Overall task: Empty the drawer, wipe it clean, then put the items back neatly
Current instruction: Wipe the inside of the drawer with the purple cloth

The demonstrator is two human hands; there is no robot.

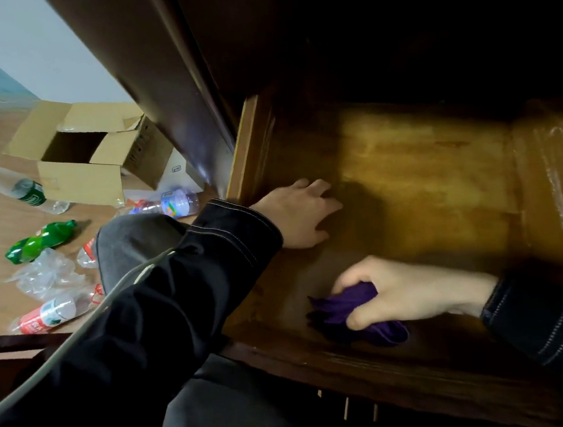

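The wooden drawer (pixel 424 179) stands pulled out, and its yellow-brown floor is bare. My right hand (pixel 394 292) presses a bunched purple cloth (pixel 347 306) onto the drawer floor near the front left corner. My left hand (pixel 300 211) lies flat on the floor of the drawer by its left wall, fingers spread, holding nothing. The back of the drawer is lost in shadow.
On the wooden floor to the left lie an open cardboard box (pixel 92 155), a clear bottle with a green label (pixel 12 184), a crushed green bottle (pixel 40 241), a red-labelled bottle (pixel 49 313), a purple-labelled bottle (pixel 172 203) and crumpled plastic (pixel 45 277). My knee (pixel 138 241) is beside the drawer.
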